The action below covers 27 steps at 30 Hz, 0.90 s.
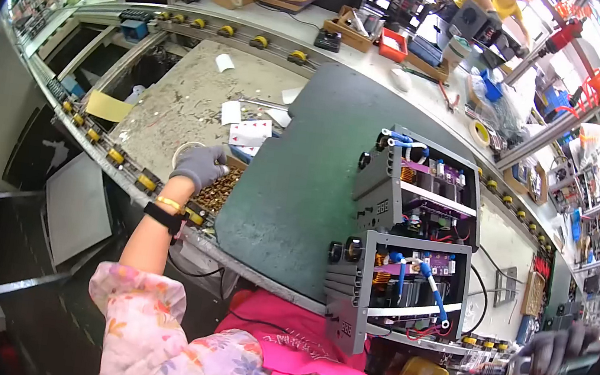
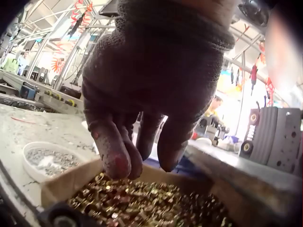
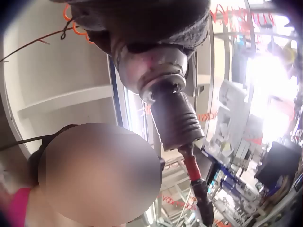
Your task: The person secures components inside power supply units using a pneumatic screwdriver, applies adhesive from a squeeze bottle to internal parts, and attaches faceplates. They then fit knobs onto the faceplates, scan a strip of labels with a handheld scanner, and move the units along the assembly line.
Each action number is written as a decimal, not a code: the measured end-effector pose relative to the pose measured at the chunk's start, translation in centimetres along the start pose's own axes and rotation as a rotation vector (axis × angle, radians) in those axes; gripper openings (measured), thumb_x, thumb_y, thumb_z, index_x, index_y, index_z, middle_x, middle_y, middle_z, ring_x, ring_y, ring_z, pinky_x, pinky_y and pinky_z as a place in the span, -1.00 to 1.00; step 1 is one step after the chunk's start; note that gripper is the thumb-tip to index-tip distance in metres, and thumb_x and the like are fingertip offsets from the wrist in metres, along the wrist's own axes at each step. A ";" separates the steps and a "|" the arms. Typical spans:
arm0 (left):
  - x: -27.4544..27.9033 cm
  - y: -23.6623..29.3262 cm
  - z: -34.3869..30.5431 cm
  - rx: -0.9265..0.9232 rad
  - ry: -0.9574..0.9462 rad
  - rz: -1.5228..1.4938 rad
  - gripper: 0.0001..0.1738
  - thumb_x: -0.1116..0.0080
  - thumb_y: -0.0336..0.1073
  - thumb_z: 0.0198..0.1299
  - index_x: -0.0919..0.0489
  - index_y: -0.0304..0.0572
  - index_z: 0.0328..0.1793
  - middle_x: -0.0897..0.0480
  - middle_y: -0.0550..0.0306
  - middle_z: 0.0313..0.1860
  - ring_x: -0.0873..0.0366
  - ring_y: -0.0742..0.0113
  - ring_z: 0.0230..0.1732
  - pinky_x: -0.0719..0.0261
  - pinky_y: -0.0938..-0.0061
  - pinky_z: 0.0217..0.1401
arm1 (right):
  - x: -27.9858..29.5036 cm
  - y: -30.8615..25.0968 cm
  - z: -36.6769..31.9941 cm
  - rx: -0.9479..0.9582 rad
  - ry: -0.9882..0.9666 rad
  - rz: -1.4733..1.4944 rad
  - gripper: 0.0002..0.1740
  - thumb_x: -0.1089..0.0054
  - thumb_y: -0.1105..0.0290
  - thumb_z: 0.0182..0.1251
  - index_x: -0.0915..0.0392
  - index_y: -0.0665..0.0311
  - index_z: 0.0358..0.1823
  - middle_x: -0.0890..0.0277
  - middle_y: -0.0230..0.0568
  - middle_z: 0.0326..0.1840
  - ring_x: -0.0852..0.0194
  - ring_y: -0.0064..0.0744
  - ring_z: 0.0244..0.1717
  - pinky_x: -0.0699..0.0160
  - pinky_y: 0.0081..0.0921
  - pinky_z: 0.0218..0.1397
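Note:
My gloved left hand [image 1: 201, 166] is over a cardboard box [image 2: 71, 182] of small brass-coloured screws [image 2: 128, 201] at the left edge of the bench. Its fingers [image 2: 112, 156] point down, tips close over the screws, and no screw shows between them. At the far right, my gloved right hand [image 1: 548, 362] grips a power screwdriver [image 3: 174, 118], whose long bit [image 3: 201, 201] has a red band. Two grey machine housings [image 1: 355, 284] with open sides stand on the green mat [image 1: 292, 187] between the hands, showing coils, boards and blue-ended cables.
A round white dish [image 2: 33, 165] sits beside the screw box. Roller rails [image 1: 115, 156] run along the bench edges. Behind the mat are a red bin [image 1: 393, 45], a tape roll [image 1: 480, 133] and pliers [image 1: 449, 97]. Another person [image 1: 508, 7] works across the bench.

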State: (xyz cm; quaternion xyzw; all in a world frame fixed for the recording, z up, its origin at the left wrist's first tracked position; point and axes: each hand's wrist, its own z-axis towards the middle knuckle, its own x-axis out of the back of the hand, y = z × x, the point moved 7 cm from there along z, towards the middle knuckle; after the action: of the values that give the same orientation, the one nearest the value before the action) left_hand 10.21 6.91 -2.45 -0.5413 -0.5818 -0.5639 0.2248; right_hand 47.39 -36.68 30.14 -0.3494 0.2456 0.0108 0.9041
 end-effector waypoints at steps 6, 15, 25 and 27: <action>-3.8 2.2 0.6 -0.076 -0.147 0.416 -0.33 -0.33 0.05 -0.06 -0.46 0.04 0.21 -0.42 -0.26 0.18 -0.49 -0.17 0.15 -0.49 0.19 0.20 | 1.7 -0.8 -5.2 0.309 0.252 -0.118 -0.49 -0.20 0.59 0.03 -0.15 0.43 -0.02 -0.18 -0.19 -0.32 -0.29 -0.43 -0.32 -0.45 -0.57 -0.56; -6.3 1.0 2.9 -0.054 -0.156 0.384 -0.56 -0.17 -0.17 0.07 -0.53 -0.14 0.09 -0.49 -0.30 0.13 -0.51 -0.15 0.15 -0.50 0.14 0.18 | 3.3 -2.0 -8.7 0.046 0.069 -0.163 -0.48 -0.19 0.52 0.16 -0.19 0.30 0.14 -0.30 -0.17 -0.37 -0.30 -0.38 -0.36 -0.50 -0.35 -0.46; -3.5 -3.6 1.0 0.215 -0.187 -0.731 -0.68 0.10 -0.44 0.30 -0.48 -0.28 0.15 -0.64 -0.07 -0.28 -0.61 0.28 -0.56 -0.64 0.45 -0.61 | 1.2 -0.5 -9.0 -0.082 -0.031 -0.221 -0.43 -0.14 0.41 0.26 -0.27 0.13 0.32 -0.40 -0.17 -0.32 -0.26 -0.40 -0.38 -0.29 -0.42 -0.31; -3.1 -3.8 0.8 0.217 -0.140 -0.821 -0.69 0.12 -0.39 0.36 -0.48 -0.29 0.16 -0.65 -0.05 -0.29 -0.57 0.32 -0.60 -0.61 0.46 -0.64 | 0.3 0.1 -8.7 -0.084 -0.045 -0.181 -0.47 -0.13 0.42 0.26 -0.31 0.16 0.29 -0.40 -0.17 -0.34 -0.27 -0.42 -0.38 -0.28 -0.43 -0.33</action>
State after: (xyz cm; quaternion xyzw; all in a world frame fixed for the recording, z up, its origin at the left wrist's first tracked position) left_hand 8.10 7.32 -6.90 -0.2750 -0.8189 -0.5037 -0.0028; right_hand 43.87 -42.17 24.37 -0.4073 0.1918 -0.0528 0.8914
